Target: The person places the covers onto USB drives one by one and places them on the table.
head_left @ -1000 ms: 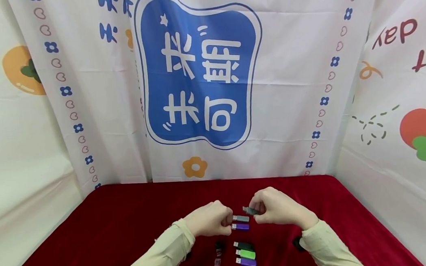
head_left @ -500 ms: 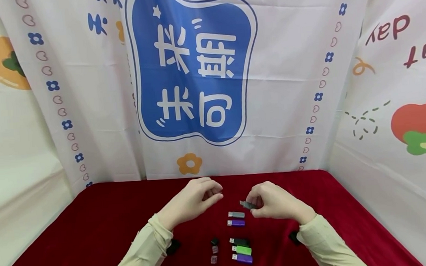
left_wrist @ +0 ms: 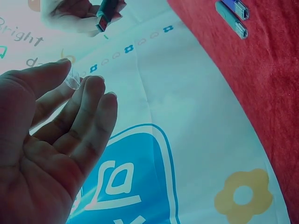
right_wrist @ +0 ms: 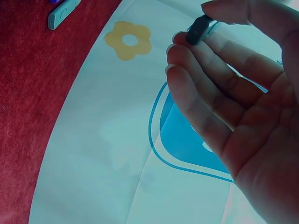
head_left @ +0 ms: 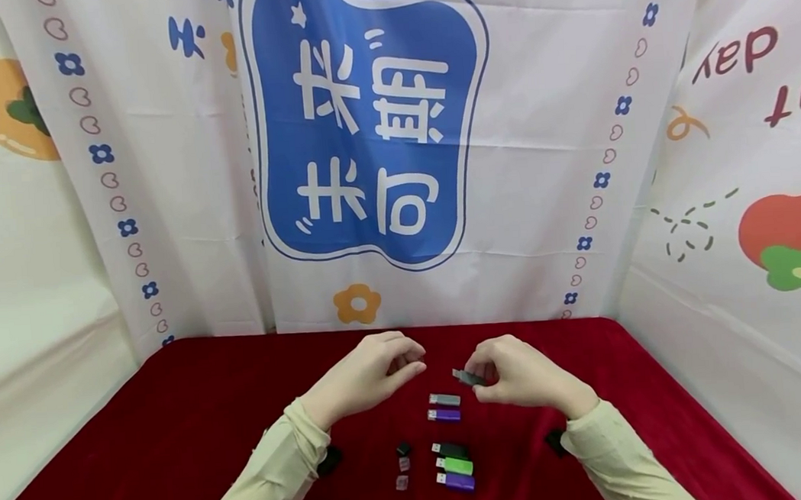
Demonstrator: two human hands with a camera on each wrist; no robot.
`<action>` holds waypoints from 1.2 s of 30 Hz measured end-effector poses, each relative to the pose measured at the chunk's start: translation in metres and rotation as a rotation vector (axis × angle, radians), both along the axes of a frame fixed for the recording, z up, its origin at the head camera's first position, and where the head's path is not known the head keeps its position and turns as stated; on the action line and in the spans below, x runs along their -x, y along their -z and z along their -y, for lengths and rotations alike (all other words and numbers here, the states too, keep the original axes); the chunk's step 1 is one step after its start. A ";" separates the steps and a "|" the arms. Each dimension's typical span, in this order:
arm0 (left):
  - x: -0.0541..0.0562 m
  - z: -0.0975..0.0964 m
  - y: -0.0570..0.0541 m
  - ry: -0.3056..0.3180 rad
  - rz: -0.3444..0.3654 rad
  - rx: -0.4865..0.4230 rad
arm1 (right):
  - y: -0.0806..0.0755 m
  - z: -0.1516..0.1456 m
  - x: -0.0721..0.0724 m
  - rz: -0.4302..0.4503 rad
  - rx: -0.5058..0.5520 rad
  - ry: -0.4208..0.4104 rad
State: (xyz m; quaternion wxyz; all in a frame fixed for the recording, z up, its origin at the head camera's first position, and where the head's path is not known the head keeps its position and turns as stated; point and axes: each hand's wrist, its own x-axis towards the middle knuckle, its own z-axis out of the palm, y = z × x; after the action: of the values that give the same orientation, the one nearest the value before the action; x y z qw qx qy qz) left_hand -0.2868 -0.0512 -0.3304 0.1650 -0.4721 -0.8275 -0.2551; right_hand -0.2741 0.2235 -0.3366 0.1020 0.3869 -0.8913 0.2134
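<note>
My left hand [head_left: 367, 374] is raised above the red cloth. In the left wrist view it pinches a small clear cap [left_wrist: 73, 80] between thumb and fingertips. Facing it, my right hand [head_left: 521, 372] grips a dark USB stick [head_left: 469, 377], its metal plug pointing toward the left hand. The right wrist view shows that stick's dark end [right_wrist: 199, 30] between thumb and fingers. Below the two hands lie a grey USB stick [head_left: 445, 400] and a purple USB stick [head_left: 444, 415], both with clear caps over their plugs.
Nearer on the cloth, a black USB stick [head_left: 450, 452], a green one [head_left: 455, 466] and another purple one [head_left: 456, 482] lie with bare plugs. Left of them sit a black cap [head_left: 403, 449] and two clear caps [head_left: 402, 482]. A printed curtain [head_left: 535, 196] hangs behind.
My left hand has moved up and left, away from the grey and purple sticks. The right hand has stayed nearly in place, holding the dark USB stick.
</note>
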 end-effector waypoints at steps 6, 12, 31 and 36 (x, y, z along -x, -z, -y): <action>-0.001 -0.002 0.001 0.020 0.017 0.005 | -0.001 -0.002 -0.003 -0.017 0.000 0.011; -0.001 -0.005 0.004 0.033 0.047 0.012 | -0.003 -0.005 -0.006 -0.022 0.011 0.012; 0.000 -0.008 0.008 0.035 0.049 0.040 | -0.005 0.000 -0.006 -0.016 -0.008 0.012; -0.001 -0.010 0.008 0.034 0.049 0.041 | -0.004 0.002 -0.005 -0.031 -0.002 0.000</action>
State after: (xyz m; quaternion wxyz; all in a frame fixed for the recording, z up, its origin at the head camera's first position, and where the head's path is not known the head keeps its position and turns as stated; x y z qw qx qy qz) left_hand -0.2854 -0.0416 -0.3388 0.1306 -0.4832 -0.8282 -0.2521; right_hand -0.2688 0.2218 -0.3325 0.1154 0.3905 -0.8897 0.2065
